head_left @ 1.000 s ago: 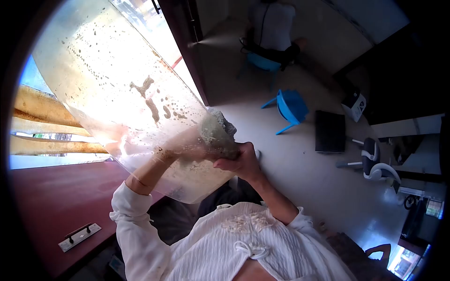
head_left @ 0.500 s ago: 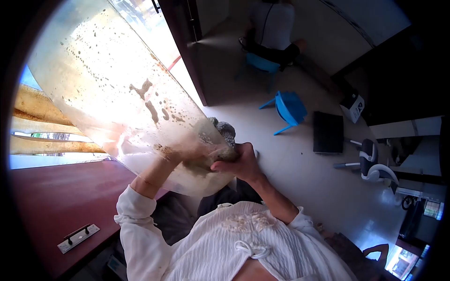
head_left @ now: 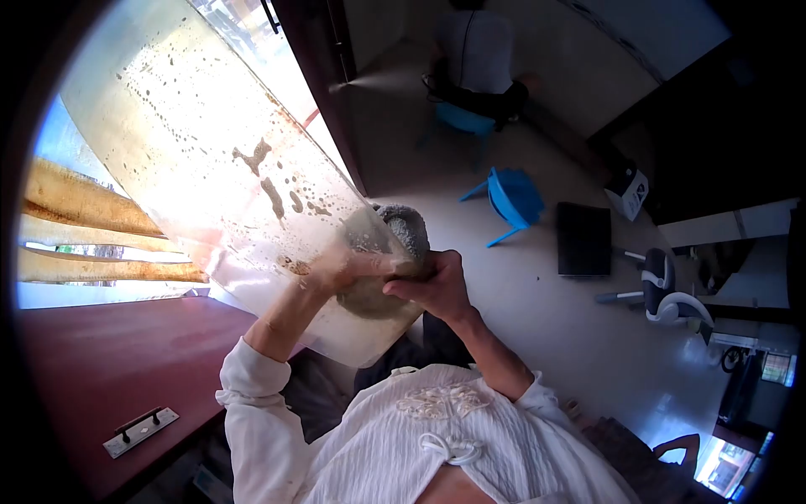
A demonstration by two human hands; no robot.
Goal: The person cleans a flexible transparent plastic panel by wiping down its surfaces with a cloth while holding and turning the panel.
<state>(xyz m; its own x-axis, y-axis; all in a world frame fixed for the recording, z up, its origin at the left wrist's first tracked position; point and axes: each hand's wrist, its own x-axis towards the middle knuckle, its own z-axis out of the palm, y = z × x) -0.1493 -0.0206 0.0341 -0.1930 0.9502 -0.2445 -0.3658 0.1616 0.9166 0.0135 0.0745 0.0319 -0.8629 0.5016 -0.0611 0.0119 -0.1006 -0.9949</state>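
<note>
A large translucent sheet (head_left: 185, 151), spotted with brown stains and smears, slants from the upper left down to my chest. At its lower right edge is a bunched grey fuzzy cloth (head_left: 405, 228), partly showing past the edge and partly blurred through the sheet. My left hand (head_left: 348, 267) is seen hazily through the sheet, its fingers closed at the cloth. Beside it, my right hand (head_left: 437, 290) is wrapped round the cloth at the sheet's edge, thumb pointing left. The two hands nearly meet, and some fingertips are hidden.
A dark red panel with a metal handle (head_left: 141, 430) lies at lower left. Brown-stained strips (head_left: 101, 260) hang by the bright opening. Ahead are a blue chair (head_left: 514, 200), a black flat box (head_left: 584, 240) and a white box (head_left: 630, 193). A seated person (head_left: 474, 50) is farther back.
My left forearm has shifted slightly right. The cloth between my hands has changed from separate lumps to a rounder fold, and the sheet's lower end sits a little differently.
</note>
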